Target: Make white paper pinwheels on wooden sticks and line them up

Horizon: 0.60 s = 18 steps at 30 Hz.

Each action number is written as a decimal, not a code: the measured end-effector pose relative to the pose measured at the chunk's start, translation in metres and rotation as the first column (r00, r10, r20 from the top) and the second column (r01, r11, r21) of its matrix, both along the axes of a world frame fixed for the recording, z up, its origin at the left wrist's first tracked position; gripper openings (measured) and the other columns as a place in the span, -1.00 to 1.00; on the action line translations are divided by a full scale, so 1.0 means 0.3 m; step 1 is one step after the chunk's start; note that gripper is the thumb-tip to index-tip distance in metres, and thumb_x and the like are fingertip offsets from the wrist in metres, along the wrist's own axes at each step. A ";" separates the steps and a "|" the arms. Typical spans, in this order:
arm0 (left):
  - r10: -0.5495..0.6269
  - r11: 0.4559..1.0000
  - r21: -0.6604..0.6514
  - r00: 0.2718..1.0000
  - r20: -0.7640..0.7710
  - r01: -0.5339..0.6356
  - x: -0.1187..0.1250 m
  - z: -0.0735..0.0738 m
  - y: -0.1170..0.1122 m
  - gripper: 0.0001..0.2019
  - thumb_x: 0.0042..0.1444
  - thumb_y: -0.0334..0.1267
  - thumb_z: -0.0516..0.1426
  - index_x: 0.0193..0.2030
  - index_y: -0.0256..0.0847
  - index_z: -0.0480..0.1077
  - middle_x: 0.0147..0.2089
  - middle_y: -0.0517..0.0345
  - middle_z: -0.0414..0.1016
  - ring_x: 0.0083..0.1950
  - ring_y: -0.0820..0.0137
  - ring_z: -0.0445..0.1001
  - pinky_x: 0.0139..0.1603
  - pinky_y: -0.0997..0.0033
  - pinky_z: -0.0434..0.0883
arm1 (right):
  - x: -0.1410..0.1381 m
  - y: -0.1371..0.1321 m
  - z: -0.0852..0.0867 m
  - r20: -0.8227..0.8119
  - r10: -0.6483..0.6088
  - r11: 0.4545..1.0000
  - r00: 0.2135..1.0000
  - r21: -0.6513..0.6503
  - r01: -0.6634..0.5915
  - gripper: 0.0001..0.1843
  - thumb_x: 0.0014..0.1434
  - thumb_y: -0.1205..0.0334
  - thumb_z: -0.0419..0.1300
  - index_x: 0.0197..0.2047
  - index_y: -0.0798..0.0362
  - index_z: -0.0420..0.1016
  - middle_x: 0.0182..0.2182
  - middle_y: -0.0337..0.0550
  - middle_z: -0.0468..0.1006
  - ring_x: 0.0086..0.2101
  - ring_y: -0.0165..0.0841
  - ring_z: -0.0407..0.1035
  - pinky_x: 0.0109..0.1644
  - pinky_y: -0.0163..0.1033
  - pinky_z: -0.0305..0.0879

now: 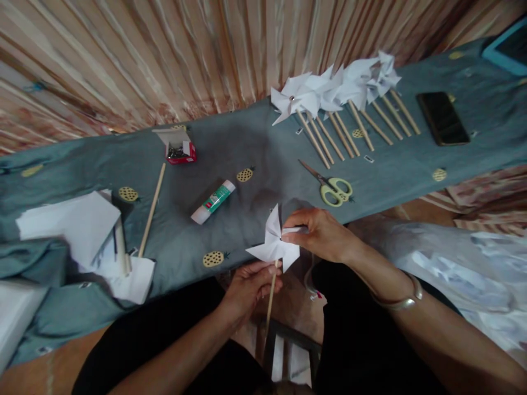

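Observation:
A white paper pinwheel (274, 247) on a thin wooden stick (270, 299) is held over the near edge of the table. My left hand (253, 282) is closed around the stick just below the paper blades. With thumb and fingers, my right hand (319, 233) pinches the pinwheel at its right side, close to the small pin at its centre. Beyond my hands lie a green and white glue stick (214, 201) and scissors (329, 184) with light green handles.
Several finished pinwheels (329, 90) lie in a row at the back, near a dark phone (442, 118). An opened red box of small metal pins (180, 151) stands at the left, by a loose wooden stick (152, 209) and white paper sheets (69, 214). A corrugated curtain (206, 55) hangs behind the cloth-covered table (263, 148).

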<state>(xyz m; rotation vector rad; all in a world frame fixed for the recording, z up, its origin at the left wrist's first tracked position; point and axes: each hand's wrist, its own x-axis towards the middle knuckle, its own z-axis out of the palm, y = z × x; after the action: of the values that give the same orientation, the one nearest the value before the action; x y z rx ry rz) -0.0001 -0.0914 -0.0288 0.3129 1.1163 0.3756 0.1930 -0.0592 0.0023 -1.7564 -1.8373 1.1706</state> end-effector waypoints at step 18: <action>0.011 0.995 0.095 0.997 0.075 -0.018 -0.001 -0.048 -0.022 -0.61 -0.33 -0.18 0.46 -0.33 -0.35 0.59 -0.41 0.12 0.55 -0.52 0.55 0.47 -0.43 0.56 0.44 | 0.011 0.005 -0.025 -0.046 0.027 1.000 0.999 -0.010 -0.027 -0.81 0.05 0.22 0.21 -0.36 0.14 0.61 -0.41 -0.16 0.59 -0.37 -0.36 0.42 -0.31 -0.31 0.20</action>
<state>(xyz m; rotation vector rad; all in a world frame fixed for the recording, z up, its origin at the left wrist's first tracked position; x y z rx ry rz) -0.0004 -0.0979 -0.0431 0.3724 1.0300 0.4505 0.1962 -0.0576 -0.0053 -1.7016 -1.8371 1.2224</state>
